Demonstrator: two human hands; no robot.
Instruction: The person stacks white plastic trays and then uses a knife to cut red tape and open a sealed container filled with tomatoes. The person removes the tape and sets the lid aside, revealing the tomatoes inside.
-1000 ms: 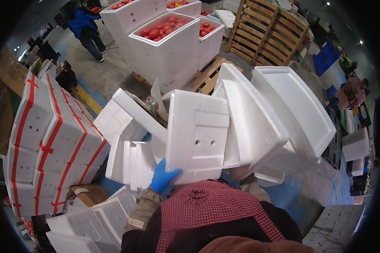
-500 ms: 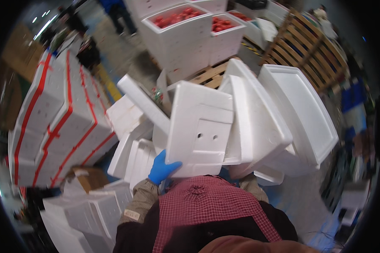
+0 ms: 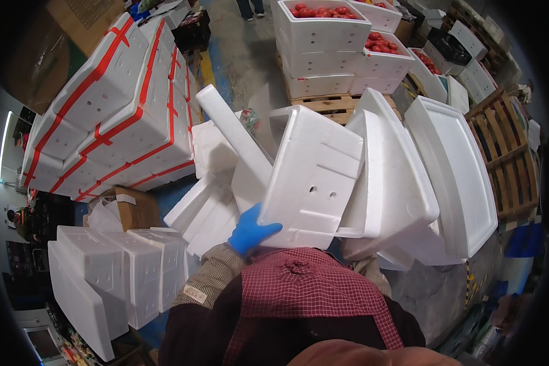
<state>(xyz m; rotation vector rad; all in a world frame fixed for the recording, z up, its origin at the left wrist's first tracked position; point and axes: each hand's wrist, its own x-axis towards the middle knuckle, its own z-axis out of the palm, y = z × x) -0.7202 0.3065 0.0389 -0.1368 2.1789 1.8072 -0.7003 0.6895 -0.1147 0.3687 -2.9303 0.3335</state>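
My left hand (image 3: 250,230), in a blue glove, grips the lower left edge of an upright white foam box (image 3: 308,161) with two holes. To its right lean other foam boxes (image 3: 393,177) and a large shallow foam piece (image 3: 451,165) with a raised rim. My right hand is mostly hidden at their bottom; its striped sleeve (image 3: 372,274) shows beside my checked apron (image 3: 311,287). Left of the held box are a slanted foam slab (image 3: 232,128) and more foam pieces (image 3: 195,204).
Red-taped foam boxes (image 3: 107,122) are stacked at left, above a cardboard box (image 3: 134,210) and loose foam boxes (image 3: 134,280). Foam crates of tomatoes (image 3: 320,49) stand on a pallet (image 3: 323,107). Wooden pallets (image 3: 509,171) lean at right. A person's legs (image 3: 247,9) show at the top.
The view has turned, so the tomato crates and pallets sit further right. The held box appears slightly higher and further right, my left hand still on it. The blue-jacketed person is mostly out of view.
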